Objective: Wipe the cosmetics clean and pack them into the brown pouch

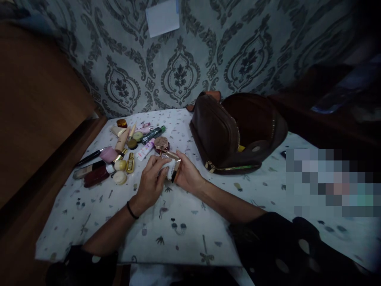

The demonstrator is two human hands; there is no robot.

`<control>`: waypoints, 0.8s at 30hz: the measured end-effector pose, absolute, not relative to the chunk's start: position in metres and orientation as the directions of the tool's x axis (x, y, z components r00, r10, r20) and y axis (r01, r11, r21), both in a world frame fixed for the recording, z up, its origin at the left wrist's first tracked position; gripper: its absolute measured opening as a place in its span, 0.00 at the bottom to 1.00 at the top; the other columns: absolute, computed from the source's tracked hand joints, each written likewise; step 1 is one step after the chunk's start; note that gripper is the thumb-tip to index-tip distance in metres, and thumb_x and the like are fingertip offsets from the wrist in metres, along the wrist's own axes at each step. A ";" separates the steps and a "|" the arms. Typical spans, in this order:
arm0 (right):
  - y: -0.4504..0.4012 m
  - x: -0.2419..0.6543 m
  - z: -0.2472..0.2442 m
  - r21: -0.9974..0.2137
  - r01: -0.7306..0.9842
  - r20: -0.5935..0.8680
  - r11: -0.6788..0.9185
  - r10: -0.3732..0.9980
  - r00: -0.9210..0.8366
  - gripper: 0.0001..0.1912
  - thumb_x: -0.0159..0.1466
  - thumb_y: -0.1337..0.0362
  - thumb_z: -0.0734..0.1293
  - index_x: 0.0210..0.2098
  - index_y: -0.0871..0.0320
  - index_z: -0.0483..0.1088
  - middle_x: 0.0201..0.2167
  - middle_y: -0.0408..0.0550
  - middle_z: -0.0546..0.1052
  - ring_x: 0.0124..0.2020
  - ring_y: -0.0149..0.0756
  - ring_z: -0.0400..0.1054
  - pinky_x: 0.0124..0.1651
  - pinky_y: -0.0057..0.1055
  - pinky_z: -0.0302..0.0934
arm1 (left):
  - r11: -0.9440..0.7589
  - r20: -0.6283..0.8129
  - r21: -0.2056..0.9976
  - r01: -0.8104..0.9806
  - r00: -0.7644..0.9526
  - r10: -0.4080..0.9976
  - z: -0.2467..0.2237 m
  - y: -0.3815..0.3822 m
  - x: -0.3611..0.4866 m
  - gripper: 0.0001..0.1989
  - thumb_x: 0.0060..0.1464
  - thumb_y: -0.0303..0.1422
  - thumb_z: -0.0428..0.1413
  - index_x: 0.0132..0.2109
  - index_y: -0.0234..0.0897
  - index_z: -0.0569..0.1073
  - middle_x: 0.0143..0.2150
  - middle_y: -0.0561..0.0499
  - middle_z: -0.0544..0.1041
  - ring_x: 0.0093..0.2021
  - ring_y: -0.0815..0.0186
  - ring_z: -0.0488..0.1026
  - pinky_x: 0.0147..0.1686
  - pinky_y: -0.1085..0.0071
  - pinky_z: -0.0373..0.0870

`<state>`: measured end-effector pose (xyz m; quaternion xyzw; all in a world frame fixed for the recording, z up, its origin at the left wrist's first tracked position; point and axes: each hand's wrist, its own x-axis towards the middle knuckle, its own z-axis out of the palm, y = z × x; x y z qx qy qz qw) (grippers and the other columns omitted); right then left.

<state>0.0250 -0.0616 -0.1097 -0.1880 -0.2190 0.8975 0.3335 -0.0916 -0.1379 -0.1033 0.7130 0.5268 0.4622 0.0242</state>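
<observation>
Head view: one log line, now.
left hand: white wad against gold-edged case | right hand: holds case | things: cosmetics, hands' left | rest: brown bag, open

One bag (214, 131), two hands (150, 180) (190, 174), one wristband (131, 210)

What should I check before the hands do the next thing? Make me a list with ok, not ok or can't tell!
1. Right hand has hold of the shiny case: ok.
2. Left hand has the white cloth against the case: ok.
3. Case all clean: cannot tell, fingers and cloth cover part of it.
4. Brown bag unzipped wide: ok.
5. Everything inside the bag can be seen: not ok, it's too dark in there.
6. Small bottles and tubes in neat rows: not ok, they're jumbled together.
</observation>
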 end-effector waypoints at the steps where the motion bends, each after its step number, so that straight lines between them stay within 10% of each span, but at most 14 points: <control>1: -0.062 0.025 -0.109 -0.509 -0.510 -0.210 -0.694 0.674 -0.708 0.17 0.70 0.58 0.58 0.38 0.58 0.76 0.29 0.44 0.82 0.30 0.31 0.75 0.37 0.25 0.68 | -0.456 0.640 0.511 0.729 0.032 0.768 -0.103 -0.138 -0.091 0.12 0.65 0.28 0.48 0.52 0.38 0.72 0.41 0.48 0.69 0.44 0.63 0.70 0.44 0.66 0.69; 24: -0.058 0.028 -0.111 -0.482 -0.505 -0.252 -0.716 0.665 -0.703 0.17 0.70 0.57 0.58 0.40 0.59 0.75 0.29 0.46 0.82 0.31 0.35 0.75 0.41 0.32 0.69 | -0.392 0.661 0.447 0.804 -0.002 0.750 -0.102 -0.133 -0.112 0.12 0.64 0.29 0.49 0.51 0.38 0.74 0.41 0.48 0.69 0.42 0.63 0.69 0.42 0.66 0.69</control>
